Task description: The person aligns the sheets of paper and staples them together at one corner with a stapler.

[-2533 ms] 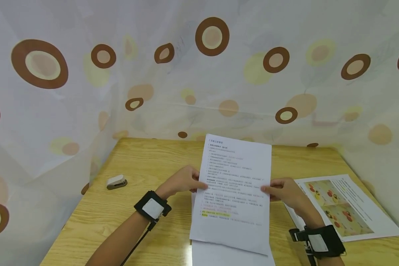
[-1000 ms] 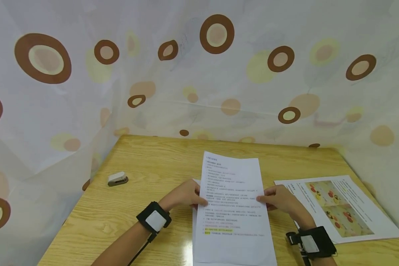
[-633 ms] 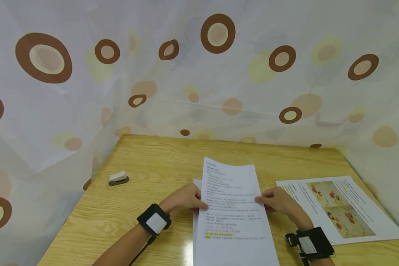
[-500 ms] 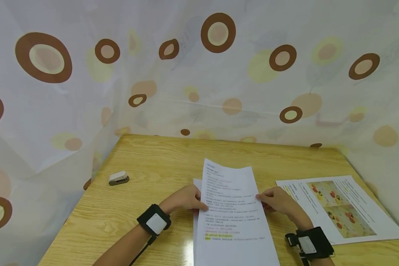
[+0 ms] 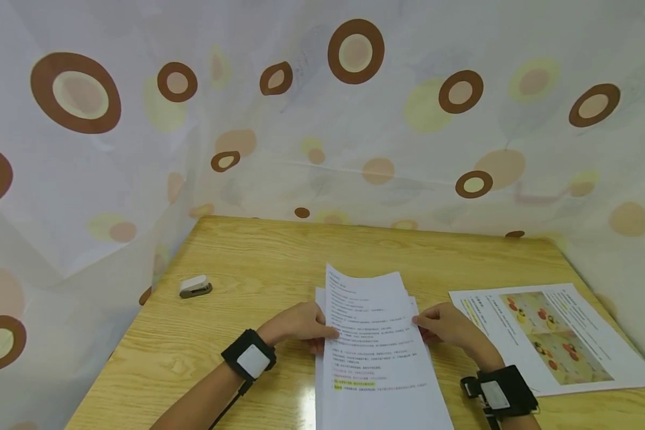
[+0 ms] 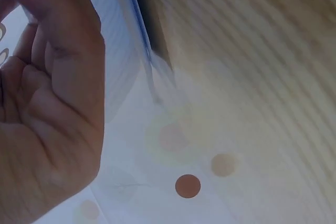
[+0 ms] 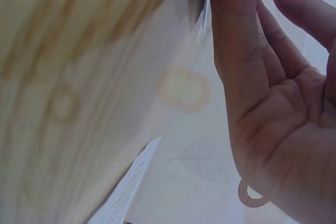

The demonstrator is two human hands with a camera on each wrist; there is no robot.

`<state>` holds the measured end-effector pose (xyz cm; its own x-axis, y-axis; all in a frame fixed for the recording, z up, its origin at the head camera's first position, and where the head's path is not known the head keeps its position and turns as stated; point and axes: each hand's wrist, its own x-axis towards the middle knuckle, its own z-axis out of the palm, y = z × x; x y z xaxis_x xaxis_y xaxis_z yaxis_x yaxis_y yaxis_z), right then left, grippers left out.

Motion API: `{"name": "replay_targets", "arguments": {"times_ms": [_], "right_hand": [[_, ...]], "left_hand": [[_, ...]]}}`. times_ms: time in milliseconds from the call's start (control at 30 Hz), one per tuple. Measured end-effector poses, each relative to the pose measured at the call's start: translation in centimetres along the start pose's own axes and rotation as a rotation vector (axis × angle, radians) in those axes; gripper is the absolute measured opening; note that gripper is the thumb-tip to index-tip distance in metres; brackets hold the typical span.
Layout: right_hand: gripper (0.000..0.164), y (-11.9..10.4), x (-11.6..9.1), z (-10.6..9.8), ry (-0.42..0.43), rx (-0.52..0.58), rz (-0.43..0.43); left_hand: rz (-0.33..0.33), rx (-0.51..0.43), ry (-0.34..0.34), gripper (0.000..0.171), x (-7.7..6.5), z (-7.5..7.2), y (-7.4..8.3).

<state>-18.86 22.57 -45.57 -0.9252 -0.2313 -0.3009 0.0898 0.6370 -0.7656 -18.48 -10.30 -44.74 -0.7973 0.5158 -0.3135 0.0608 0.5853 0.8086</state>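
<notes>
A printed paper sheet with yellow-highlighted lines lies over other white paper in front of me, its top edge curving upward. Along its left edge, my left hand pinches it, thumb on the print and fingers behind. My right hand pinches at the right edge, where a corner of a lower sheet peeks out; how many sheets it grips I cannot tell. In the left wrist view the left palm shows beside the paper's edge, and the right wrist view shows the right palm.
A small white and grey stapler sits at the left of the wooden table. To the right lies a printed page with photos, close to my right forearm. Patterned white sheeting encloses the back and sides.
Both hands have lowered the printed sheet toward me onto the paper beneath. Its top edge has come down and bowed, and a lower sheet's corner now shows at the right.
</notes>
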Motion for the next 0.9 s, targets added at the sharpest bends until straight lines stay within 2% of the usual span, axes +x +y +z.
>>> {"name": "replay_targets", "arguments": {"times_ms": [100,233,400,533,667,900], "right_hand": [[0.023,0.0,-0.3,-0.3,0.005,0.005,-0.004],[0.025,0.1,-0.7,-0.8,0.022,0.011,0.01],[0.026,0.7,-1.4,-1.4,0.038,0.01,0.02],[0.03,1.4,-2.2,-2.0,0.065,0.018,0.036],[0.036,2.1,-3.3,-3.0,0.103,0.011,0.046],[0.039,3.4,-4.7,-4.2,0.129,-0.001,0.117]], "left_hand": [[-0.001,0.022,-0.006,0.033,0.1,-0.1,0.4],[0.008,0.104,0.006,0.043,0.2,-0.1,1.2],[0.054,0.24,0.058,0.045,0.5,-0.2,2.3],[0.085,0.316,0.089,0.05,0.9,-0.4,3.7],[0.111,0.35,0.082,0.05,1.9,-0.4,5.5],[0.176,0.37,0.009,0.046,4.7,-0.2,8.5]]}}
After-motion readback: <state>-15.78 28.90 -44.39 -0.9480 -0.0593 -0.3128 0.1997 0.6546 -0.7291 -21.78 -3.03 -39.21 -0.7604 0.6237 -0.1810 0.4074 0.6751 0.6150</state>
